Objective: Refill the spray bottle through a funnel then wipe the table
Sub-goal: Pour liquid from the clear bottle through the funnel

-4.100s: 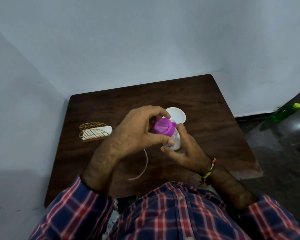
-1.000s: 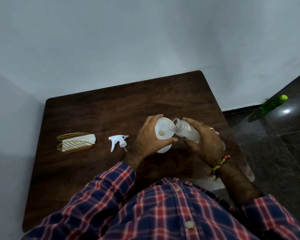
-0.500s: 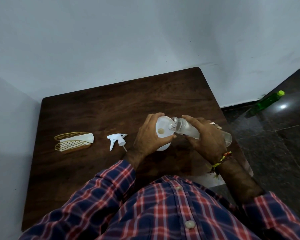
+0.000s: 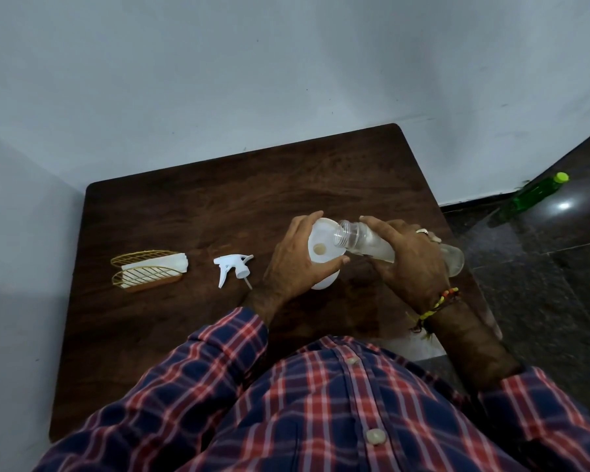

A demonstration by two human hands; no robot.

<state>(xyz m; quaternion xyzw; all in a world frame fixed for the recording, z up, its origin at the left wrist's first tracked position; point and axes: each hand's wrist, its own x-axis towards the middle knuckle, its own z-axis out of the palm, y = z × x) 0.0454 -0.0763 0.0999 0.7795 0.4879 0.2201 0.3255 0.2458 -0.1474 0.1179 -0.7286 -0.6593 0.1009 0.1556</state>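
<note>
No text, label, brand or number can be read anywhere.

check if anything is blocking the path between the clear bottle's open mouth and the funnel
Nothing visible does. The clear bottle, tilted in the right hand, has its uncapped mouth right at the rim of the white funnel held by the left hand. The spray head lies apart on the table.
</note>
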